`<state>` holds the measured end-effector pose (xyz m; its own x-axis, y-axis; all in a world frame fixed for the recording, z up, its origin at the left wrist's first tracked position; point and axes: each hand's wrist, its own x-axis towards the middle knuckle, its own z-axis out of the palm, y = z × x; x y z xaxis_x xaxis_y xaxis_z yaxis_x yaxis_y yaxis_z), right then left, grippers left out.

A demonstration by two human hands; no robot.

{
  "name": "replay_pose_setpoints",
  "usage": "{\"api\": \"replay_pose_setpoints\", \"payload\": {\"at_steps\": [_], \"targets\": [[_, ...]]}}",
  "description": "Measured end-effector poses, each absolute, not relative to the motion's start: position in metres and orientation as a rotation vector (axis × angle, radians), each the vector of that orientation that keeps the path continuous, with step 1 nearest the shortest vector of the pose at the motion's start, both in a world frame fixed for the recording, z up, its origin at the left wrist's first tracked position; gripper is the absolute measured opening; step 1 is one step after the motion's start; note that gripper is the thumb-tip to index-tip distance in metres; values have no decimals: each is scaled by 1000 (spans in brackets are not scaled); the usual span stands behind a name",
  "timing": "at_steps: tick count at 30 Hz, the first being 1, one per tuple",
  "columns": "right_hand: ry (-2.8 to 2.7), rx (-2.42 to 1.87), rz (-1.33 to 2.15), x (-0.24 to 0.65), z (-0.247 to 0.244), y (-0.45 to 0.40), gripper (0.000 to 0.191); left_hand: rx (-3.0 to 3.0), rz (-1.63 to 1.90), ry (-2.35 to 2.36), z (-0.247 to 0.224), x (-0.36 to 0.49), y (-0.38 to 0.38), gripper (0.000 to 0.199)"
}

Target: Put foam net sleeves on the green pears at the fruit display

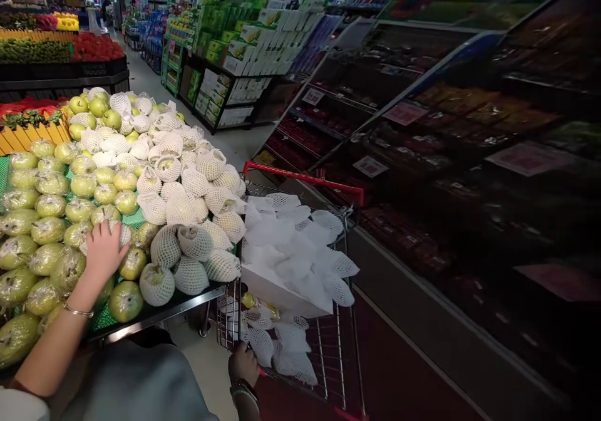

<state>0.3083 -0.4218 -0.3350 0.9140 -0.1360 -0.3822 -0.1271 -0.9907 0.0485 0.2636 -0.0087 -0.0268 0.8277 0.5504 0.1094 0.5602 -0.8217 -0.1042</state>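
My left hand point(104, 249), a bracelet at its wrist, reaches over the fruit display at the left. Its fingers curl over a pale green fruit in white foam netting point(124, 234), which they partly hide. Film-wrapped green fruits point(49, 230) lie in rows around it. Low in the centre, my right hand point(244, 363) is in shadow, its fingers closed round the near end of the shopping cart point(328, 358) by the red handle. A white box point(286, 286) full of white foam nets point(286, 233) rests on the cart, with more nets point(277, 346) beneath.
Netted fruits point(181, 205) are heaped on the display's right side, whose metal edge point(164, 309) borders the cart. Dark shelves point(422, 158) with packaged goods line the right. Stacked green and white boxes point(248, 51) stand beyond an aisle. Red and green produce point(96, 46) sits at the upper left.
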Motion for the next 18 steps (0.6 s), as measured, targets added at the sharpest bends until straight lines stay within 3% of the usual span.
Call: {"api": "replay_pose_setpoints", "payload": {"at_steps": [4,8,13,18], "targets": [[-244,2971,-647,281,-334,-386,22,-3032,-379,-848,-25,249,-19,58],[-204,2962,-717,249,-333,-346,25,-3219,-749,-495,-18,196,-43,49],[-210,2978,-783,200,-329,-318,27,-3489,-414,18,-25,107,-56,42],[-212,3063,-837,153,-320,-315,26,-3598,-54,37,-72,36,-42,37]]}}
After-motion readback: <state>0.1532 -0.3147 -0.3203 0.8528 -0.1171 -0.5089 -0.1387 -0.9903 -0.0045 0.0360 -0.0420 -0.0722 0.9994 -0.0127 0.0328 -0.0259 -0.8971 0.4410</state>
